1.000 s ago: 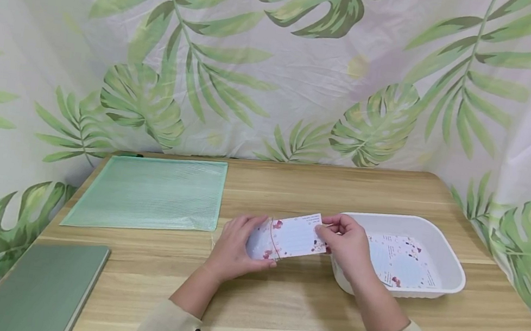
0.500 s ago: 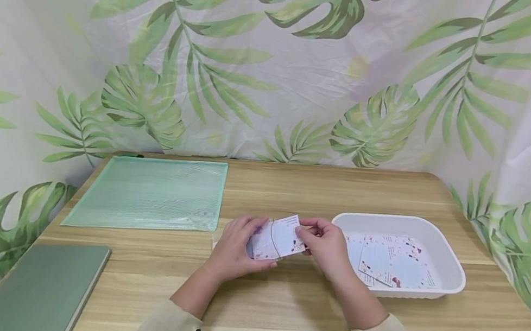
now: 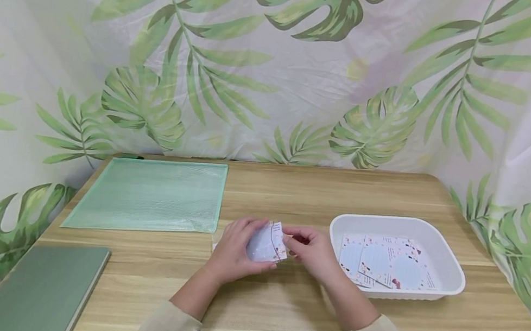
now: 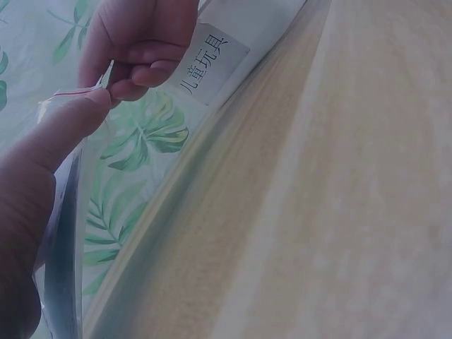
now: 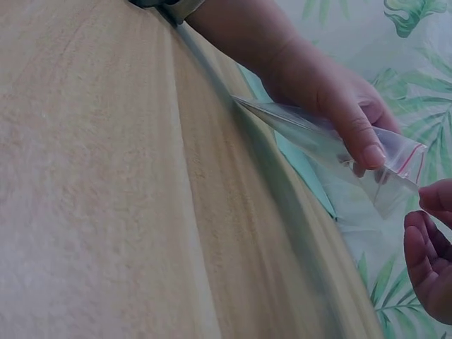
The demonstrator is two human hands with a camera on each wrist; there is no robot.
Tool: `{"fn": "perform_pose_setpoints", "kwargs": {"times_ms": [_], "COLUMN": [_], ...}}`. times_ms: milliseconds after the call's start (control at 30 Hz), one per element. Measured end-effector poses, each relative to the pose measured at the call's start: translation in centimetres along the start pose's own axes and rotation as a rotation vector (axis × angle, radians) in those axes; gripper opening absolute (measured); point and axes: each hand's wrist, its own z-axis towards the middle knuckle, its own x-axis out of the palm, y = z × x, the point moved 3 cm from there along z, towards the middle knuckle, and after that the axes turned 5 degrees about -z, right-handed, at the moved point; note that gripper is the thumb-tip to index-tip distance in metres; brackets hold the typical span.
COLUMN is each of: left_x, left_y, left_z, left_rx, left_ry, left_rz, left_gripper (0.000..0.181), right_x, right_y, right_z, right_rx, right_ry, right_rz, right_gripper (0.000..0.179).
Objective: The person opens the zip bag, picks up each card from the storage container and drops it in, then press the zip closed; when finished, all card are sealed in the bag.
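My left hand point(image 3: 235, 246) grips a clear zip bag point(image 5: 388, 173) with a red line along its mouth. A white card point(image 3: 278, 241) printed with small floral figures lies mostly inside the bag, with only its right end showing at the mouth. There my right hand point(image 3: 311, 250) pinches the card's end between thumb and forefinger, the other fingers curled in. In the left wrist view the bag hangs edge-on below the left thumb point(image 4: 74, 127). Several similar cards point(image 3: 385, 258) lie overlapping in the white tray point(image 3: 453, 263) to the right.
A mint-green mesh pouch point(image 3: 154, 194) lies flat at the back left of the wooden table point(image 3: 267, 318). A grey-green notebook point(image 3: 42, 287) lies at the front left. The tray's side bears a label point(image 4: 210, 63) with dark characters. A leaf-patterned cloth point(image 3: 275, 79) hangs behind.
My right hand has moved left towards my left hand, sliding the card deeper into the bag. Less of the card sticks out now. My left hand has stayed in place.
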Motion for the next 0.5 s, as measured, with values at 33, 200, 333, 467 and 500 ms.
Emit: {"fn": "perform_pose_setpoints", "kwargs": {"times_ms": [33,200,333,467,500], "left_x": [0.0,0.1,0.1,0.1,0.1], "left_y": [0.0,0.0,0.0,0.0,0.1], "left_z": [0.0,0.0,0.0,0.0,0.0], "left_rx": [-0.001,-0.003,-0.002,-0.006,-0.008], "left_ry": [0.000,0.001,0.005,0.006,0.005], "left_rz": [-0.002,-0.010,-0.014,-0.007,-0.006], "left_gripper": [0.088,0.088,0.089,0.090,0.090], "right_x": [0.2,0.9,0.7,-1.1,-1.8], "right_y": [0.0,-0.2,-0.3,0.3,0.5], "right_z": [0.0,0.2,0.0,-0.5,-0.6], "right_rx": [-0.003,0.000,0.001,-0.006,-0.015], "right_ry": [-0.003,-0.004,0.031,0.042,0.037], "right_rz": [-0.008,-0.058,-0.062,-0.060,-0.074], "right_gripper": [0.026,0.023,0.025,0.029,0.030]}}
